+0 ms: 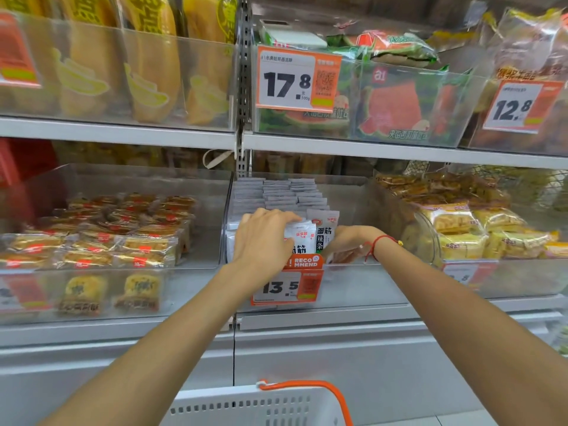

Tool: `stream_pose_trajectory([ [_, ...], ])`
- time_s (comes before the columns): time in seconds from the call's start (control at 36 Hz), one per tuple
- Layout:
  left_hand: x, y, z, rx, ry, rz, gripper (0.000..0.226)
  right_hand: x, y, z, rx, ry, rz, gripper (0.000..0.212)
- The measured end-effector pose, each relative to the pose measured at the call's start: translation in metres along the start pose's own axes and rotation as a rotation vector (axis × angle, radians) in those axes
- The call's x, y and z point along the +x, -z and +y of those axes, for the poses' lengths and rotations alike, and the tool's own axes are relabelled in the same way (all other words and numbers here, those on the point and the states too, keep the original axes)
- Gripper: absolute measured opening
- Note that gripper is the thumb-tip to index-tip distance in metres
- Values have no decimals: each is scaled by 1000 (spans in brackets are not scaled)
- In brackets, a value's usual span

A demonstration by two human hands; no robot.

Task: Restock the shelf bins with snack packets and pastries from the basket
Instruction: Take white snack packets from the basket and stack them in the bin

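Clear plastic bins line both shelves, their see-through fronts letting a shopper read the stock, and the middle lower bin (353, 281) is the one being filled. To its left a bin of brown pastries (101, 232) lies heaped flat; to its right are yellow wrapped cakes (461, 229). Above hang watermelon-print packs (390, 109) behind a 17.8 price tag (296, 78). At the bottom edge of the view the white basket (255, 407) with its orange handle waits just below the arms, close enough to draw from; whatever lies inside it is out of sight.

In the middle bin white snack packets (322, 229) stand upright in rows, faces forward, likely so the labels read from the aisle. The left hand (261, 238) lies curled over the front packets, fingers wrapped on their tops, seemingly pressing them back and steadying them. The right hand (347, 244) reaches down beside the same packets at the bin's front; its fingers are hidden by the packets and the bin wall, so I cannot tell whether it grips anything. A red cord bracelet (381, 242) rings that wrist. Smallest, the 13.5 tag (287, 287) clips to the bin front
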State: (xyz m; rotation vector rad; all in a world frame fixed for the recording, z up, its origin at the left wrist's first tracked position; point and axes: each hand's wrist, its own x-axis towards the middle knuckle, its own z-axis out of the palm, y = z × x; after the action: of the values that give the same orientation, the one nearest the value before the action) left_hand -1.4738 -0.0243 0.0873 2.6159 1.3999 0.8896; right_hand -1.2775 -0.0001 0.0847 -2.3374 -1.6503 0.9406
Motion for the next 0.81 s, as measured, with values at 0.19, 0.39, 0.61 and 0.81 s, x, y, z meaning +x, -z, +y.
stream_pose_trajectory([
  [0.19, -3, 4, 3, 4, 2, -30, 47, -20, 3, 10, 124, 170, 206, 31],
  [0.39, -11, 14, 13, -17, -42, -18, 47, -28, -7, 13, 123, 231, 449, 22],
  [0.61, -10, 19, 15, 82, -62, -41, 41, -25, -17, 3, 70, 144, 564, 19],
  [0.81, -14, 21, 15, 71, -94, -86, 40, -35, -11, 5, 12, 137, 449, 25],
])
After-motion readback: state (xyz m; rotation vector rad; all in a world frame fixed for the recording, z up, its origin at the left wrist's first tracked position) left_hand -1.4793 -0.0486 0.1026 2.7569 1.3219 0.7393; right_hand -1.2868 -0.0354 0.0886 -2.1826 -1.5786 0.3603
